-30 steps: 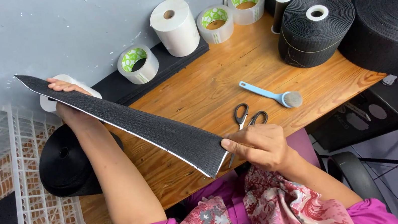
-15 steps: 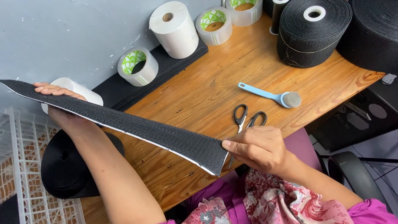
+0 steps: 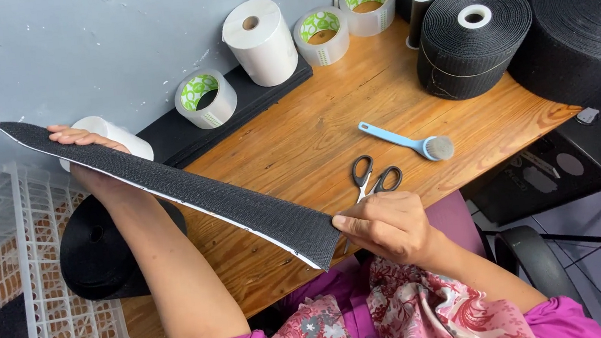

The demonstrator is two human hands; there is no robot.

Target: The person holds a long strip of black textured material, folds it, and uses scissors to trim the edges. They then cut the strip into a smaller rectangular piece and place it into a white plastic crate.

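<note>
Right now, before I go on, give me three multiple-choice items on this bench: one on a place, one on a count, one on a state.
1. Where do the scissors lie?
A. on the wooden table, left of the blue brush
B. in the wire basket
C. on top of a black roll

2. How many clear tape rolls with green print stand near the wall?
A. one
B. three
C. five

3. How is the black strip held?
A. rolled up tight on the table
B. stretched between both hands, clear of the table
C. hanging from one hand only

Answers:
1 A: the scissors rest on the wood beside the brush.
2 B: three such tape rolls show.
3 B: the left hand supports the far end and the right hand pinches the near end.
</note>
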